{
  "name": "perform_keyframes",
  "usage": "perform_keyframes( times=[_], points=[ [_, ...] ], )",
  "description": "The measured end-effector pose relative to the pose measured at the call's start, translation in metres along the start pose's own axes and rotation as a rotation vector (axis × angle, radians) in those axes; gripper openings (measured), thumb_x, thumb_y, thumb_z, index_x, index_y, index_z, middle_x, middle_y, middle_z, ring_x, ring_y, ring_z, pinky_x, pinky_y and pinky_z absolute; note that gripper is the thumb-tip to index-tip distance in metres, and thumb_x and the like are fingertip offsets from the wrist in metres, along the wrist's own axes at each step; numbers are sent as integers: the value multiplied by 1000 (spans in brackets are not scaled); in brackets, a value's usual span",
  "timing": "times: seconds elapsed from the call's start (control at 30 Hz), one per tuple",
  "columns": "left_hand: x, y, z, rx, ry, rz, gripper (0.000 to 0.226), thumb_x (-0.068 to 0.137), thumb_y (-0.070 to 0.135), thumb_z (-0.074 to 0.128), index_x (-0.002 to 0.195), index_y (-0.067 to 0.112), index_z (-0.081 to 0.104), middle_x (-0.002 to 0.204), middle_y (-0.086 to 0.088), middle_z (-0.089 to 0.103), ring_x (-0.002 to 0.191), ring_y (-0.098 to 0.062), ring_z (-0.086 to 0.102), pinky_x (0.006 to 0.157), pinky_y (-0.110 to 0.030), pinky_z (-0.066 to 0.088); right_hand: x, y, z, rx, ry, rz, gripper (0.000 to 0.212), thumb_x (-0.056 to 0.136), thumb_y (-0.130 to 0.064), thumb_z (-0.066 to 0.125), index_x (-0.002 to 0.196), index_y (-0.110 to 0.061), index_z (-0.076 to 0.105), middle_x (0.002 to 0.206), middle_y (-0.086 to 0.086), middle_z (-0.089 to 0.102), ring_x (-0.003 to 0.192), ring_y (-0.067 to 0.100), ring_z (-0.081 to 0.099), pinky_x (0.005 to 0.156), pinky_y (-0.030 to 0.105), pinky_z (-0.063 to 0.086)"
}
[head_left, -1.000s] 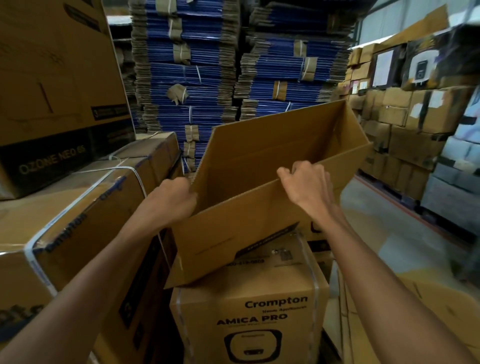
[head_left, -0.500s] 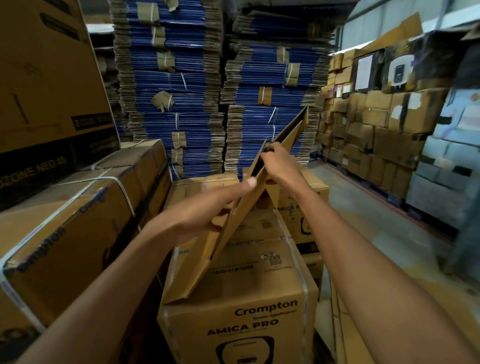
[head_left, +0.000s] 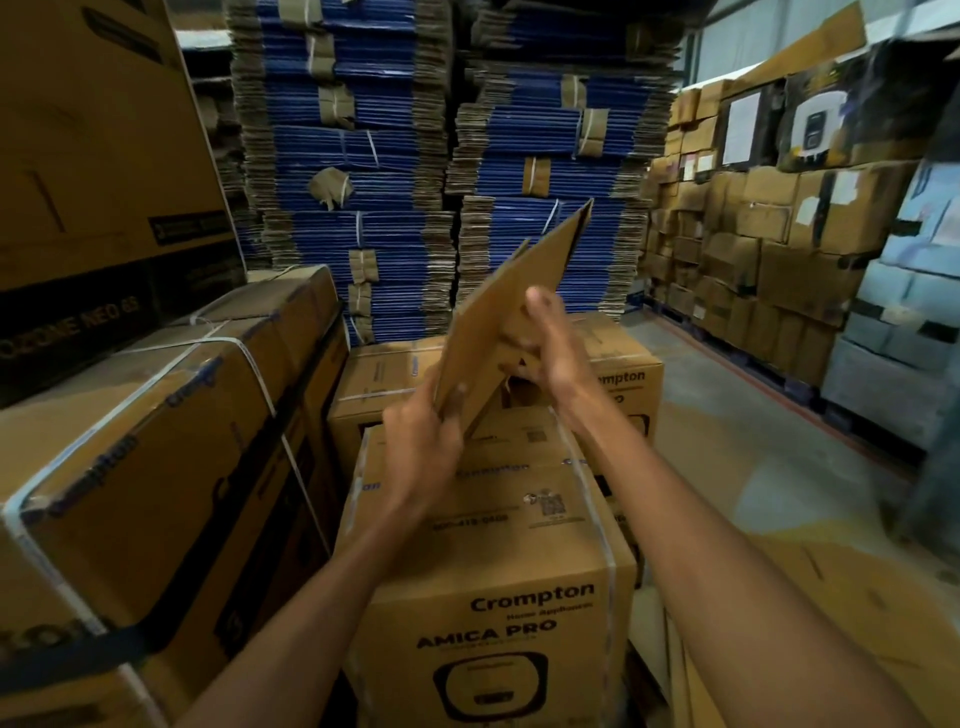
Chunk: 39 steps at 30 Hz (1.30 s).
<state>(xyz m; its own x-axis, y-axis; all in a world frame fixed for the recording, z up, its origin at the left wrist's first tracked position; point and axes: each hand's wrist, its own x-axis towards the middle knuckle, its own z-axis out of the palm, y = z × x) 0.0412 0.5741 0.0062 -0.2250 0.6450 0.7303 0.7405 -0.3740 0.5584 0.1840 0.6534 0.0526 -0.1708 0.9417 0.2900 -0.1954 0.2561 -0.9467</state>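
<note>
Grip: your left hand (head_left: 423, 447) pinches the low corner of the flattened carton (head_left: 514, 296), thumb on the near face; your right hand (head_left: 550, 358) curls round its edge higher up; blur hides the finer finger placing.
Carton: in the air between both hands, tilted up and away from you, folded nearly flat; its low corner hangs just above the sealed box (head_left: 498, 571) under your grip.
Risk, slip: I judge the hold light; a swing could slide the smooth board out of the left pinch.
Risk, snag: the low corner could catch the white strap (head_left: 592, 506) on the box beneath if you drop your hands.
Risk, fingers: pressing the panels shut could trap your right fingertips in the fold.
Writing under the grip: "Crompton" and "AMICA PRO"; the small line between them is too blurred.
Writing behind the right hand: "ompton" on a second box (head_left: 631, 358).
Writing left of the grip: "OZONE NEO" on the dark lower part of a large carton (head_left: 93, 156); the digits after it are unclear.
Beyond the grip: stacks of blue flat cartons (head_left: 353, 156), bundled; nothing legible.
</note>
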Motion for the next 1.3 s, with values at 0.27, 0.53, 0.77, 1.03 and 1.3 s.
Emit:
perform_keyframes(
  times=[0.27, 0.53, 0.77, 1.03, 1.3],
  points=[
    [65, -3, -2, -288, 392, -433, 36, 97, 15, 68, 131, 6, 63, 121, -4, 70, 106, -14, 65, 90, -23, 52, -83, 70, 28, -28, -450, 405, 28, 105, -19, 53, 121, 0, 67, 121, 10, 72, 93, 34, 74, 82, 40, 62],
    [3, -38, 36, -842, 673, -915, 37, 96, 2, 64, 132, 9, 61, 115, -6, 72, 97, -18, 72, 81, -37, 62, -127, 98, 18, 593, -173, 751, 78, 85, -53, 69, 146, -14, 42, 147, 16, 50, 108, 41, 70, 98, 53, 54],
    [-68, -34, 67, -1157, 712, -1321, 54, 93, -3, 65, 137, 15, 39, 119, -9, 64, 94, -19, 69, 79, -39, 61, -130, 127, -21, 771, 568, 492, 59, 100, -33, 60, 152, -21, 38, 146, 19, 51, 112, 30, 63, 90, 45, 56],
    [-92, -35, 69, -1136, 602, -1374, 42, 96, 0, 63, 124, 18, 38, 123, -11, 63, 104, -21, 66, 99, -44, 55, -117, 142, -63, 696, 657, 583, 29, 102, -31, 59, 125, -19, 48, 138, 20, 53, 106, 33, 59, 75, 42, 54],
    [-102, -51, 52, -1262, 498, -1412, 45, 97, 3, 61, 139, 13, 47, 123, -14, 65, 106, -28, 65, 80, -47, 57, -113, 154, -68, 634, 665, 558, 44, 101, -19, 60, 142, -12, 44, 119, 16, 63, 93, 29, 63, 68, 43, 55]
  ],
)
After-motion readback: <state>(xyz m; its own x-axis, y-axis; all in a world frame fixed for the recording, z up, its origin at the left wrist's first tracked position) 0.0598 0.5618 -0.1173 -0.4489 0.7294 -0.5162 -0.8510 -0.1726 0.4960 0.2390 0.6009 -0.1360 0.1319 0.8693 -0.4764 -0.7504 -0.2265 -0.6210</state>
